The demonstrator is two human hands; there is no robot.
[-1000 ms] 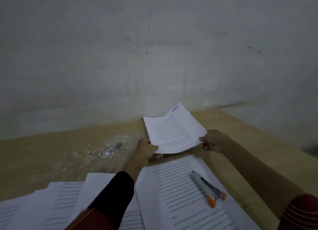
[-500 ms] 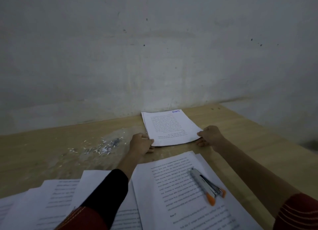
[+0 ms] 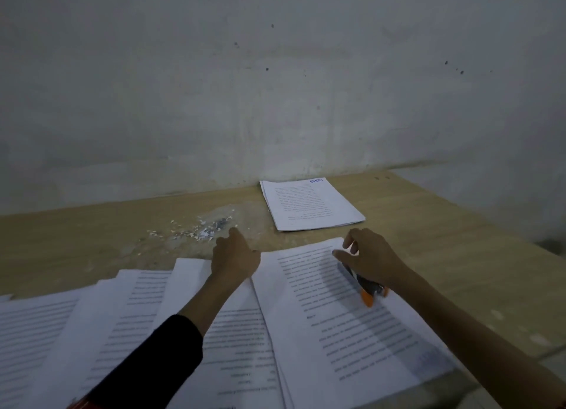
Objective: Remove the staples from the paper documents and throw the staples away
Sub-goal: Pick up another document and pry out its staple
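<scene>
Closing right fingers (image 3: 359, 240) round the staple remover (image 3: 369, 289) atop the next document (image 3: 337, 323), with the left hand (image 3: 235, 255) slack and empty. Just released the finished document (image 3: 312, 206), now flat on the far bench (image 3: 428, 224) near the pulled staples (image 3: 202, 231), so ready for another.

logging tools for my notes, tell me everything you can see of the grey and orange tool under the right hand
The tool is slim and elongated, with a dark grey body and two orange tips at its near end; its material is unclear. It rests on the printed top sheet of a paper stack, with its orange end toward the person. The right hand covers its far half, fingers curled over it; whether they grip it is unclear.
</scene>
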